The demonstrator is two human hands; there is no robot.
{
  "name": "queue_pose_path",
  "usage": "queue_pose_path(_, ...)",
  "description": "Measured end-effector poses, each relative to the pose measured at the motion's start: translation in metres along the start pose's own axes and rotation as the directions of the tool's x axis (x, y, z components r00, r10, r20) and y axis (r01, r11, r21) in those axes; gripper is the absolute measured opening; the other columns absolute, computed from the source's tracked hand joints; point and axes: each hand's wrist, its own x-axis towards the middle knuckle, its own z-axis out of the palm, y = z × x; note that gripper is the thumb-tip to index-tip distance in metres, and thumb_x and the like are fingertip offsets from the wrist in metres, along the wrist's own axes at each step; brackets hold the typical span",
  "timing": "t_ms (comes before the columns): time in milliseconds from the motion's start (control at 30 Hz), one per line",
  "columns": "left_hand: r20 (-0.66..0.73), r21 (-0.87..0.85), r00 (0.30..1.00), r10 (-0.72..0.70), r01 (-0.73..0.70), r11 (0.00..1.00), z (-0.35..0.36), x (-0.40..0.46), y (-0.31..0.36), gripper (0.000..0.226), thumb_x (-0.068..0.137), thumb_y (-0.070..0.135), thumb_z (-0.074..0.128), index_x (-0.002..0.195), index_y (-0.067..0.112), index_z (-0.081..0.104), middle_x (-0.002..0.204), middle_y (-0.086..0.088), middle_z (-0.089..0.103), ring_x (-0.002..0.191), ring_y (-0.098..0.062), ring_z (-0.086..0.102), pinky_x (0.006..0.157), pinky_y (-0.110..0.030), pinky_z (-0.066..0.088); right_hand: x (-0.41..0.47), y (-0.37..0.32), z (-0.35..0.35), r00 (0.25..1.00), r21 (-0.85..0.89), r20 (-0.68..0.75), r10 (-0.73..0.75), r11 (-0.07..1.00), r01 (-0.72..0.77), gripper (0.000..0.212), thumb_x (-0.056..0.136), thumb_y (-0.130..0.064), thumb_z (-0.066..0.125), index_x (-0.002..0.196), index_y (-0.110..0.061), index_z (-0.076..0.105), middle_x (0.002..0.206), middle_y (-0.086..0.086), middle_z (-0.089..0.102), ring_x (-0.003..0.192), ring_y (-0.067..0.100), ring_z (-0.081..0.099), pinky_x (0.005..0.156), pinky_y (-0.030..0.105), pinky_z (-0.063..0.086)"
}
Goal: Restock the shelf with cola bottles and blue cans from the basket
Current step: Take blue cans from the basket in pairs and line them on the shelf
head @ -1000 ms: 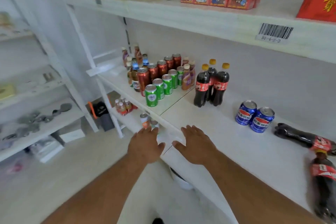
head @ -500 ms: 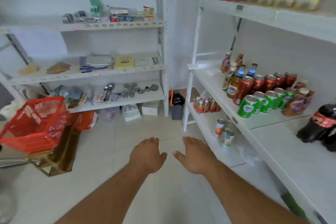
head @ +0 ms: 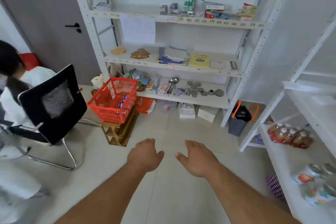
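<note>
Basket [head: 111, 103] sits atop wooden stool [head: 119, 132]; both hands' grips, left [head: 145, 154] and right [head: 197, 159], open, empty over bare floor.

Red plastic basket [head: 109, 103] on wooden stool, tilted; blue cans [head: 123, 100] inside, w/ clear bottles, blurry.

You've swung your view left, away from the drinks shelf, so the cola bottles and blue cans on it are gone from sight. The red plastic mesh basket [head: 112, 99] on its wooden stool [head: 119, 131] now sits near centre, and a black mesh-backed office chair [head: 52, 103] has come in at left.
</note>
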Motion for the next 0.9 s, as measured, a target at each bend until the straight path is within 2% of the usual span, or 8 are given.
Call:
queue_pose_path(167,0.011,-0.045,0.995,-0.094,0.095,0.995,-0.006,0.031,-0.021,0.076,0.099,0.060,0.052,0.161,0.020,0.036,0.163,0.000,0.044,0.145,-0.024,0.047,0.112,-0.040,0.046,0.049,-0.020,-0.003,0.998,-0.038,0.044,-0.055,0.998,0.056,0.082,0.102,-0.066,0.039,0.163,-0.012,0.029,0.168,0.006,0.035,0.154,0.027,0.031,0.124,0.039,0.030)
queue_pose_path(367,0.001,-0.045,0.989,-0.150,0.150,0.988,-0.018,0.088,-0.013,0.076,0.098,0.060,0.053,0.161,0.020,0.037,0.162,-0.001,0.046,0.145,-0.024,0.049,0.111,-0.039,0.048,0.116,-0.013,-0.023,0.992,-0.036,0.072,-0.103,0.994,0.106,0.074,0.102,-0.064,0.040,0.154,-0.011,0.041,0.158,0.008,0.047,0.147,0.028,0.041,0.118,0.042,0.038)
queue_pose_path(533,-0.015,-0.029,0.976,-0.218,0.218,0.976,-0.039,0.138,0.001,0.069,0.096,0.063,0.053,0.150,0.020,0.048,0.148,-0.003,0.059,0.130,-0.025,0.060,0.102,-0.040,0.055,0.178,0.001,-0.047,0.988,0.002,0.075,-0.133,0.991,0.133,0.072,0.100,-0.067,0.040,0.148,-0.014,0.048,0.149,0.009,0.055,0.137,0.030,0.049,0.112,0.045,0.045)
queue_pose_path(700,0.007,-0.066,0.961,-0.277,0.277,0.959,-0.050,0.174,0.002,0.073,0.098,0.062,0.052,0.157,0.021,0.041,0.153,-0.001,0.055,0.135,-0.023,0.057,0.103,-0.038,0.054,0.229,-0.007,-0.065,0.975,-0.001,0.120,-0.187,0.982,0.188,0.077,0.102,-0.063,0.041,0.159,-0.012,0.035,0.161,0.009,0.044,0.147,0.029,0.041,0.119,0.043,0.038)
queue_pose_path(800,0.029,-0.090,0.951,-0.309,0.310,0.946,-0.056,0.202,-0.007,0.073,0.099,0.060,0.052,0.159,0.022,0.038,0.157,0.000,0.052,0.139,-0.022,0.055,0.106,-0.037,0.052,0.261,-0.017,-0.070,0.968,-0.017,0.147,-0.204,0.978,0.209,0.077,0.103,-0.064,0.040,0.159,-0.012,0.034,0.162,0.009,0.043,0.148,0.029,0.040,0.119,0.043,0.038)
queue_pose_path(900,0.055,-0.114,0.941,-0.333,0.337,0.934,-0.062,0.237,-0.025,0.070,0.098,0.061,0.052,0.156,0.022,0.041,0.153,0.000,0.055,0.134,-0.022,0.058,0.104,-0.036,0.053,0.304,-0.030,-0.073,0.966,-0.034,0.158,-0.205,0.977,0.213,0.076,0.103,-0.063,0.040,0.158,-0.011,0.036,0.160,0.011,0.045,0.147,0.030,0.040,0.118,0.043,0.038)
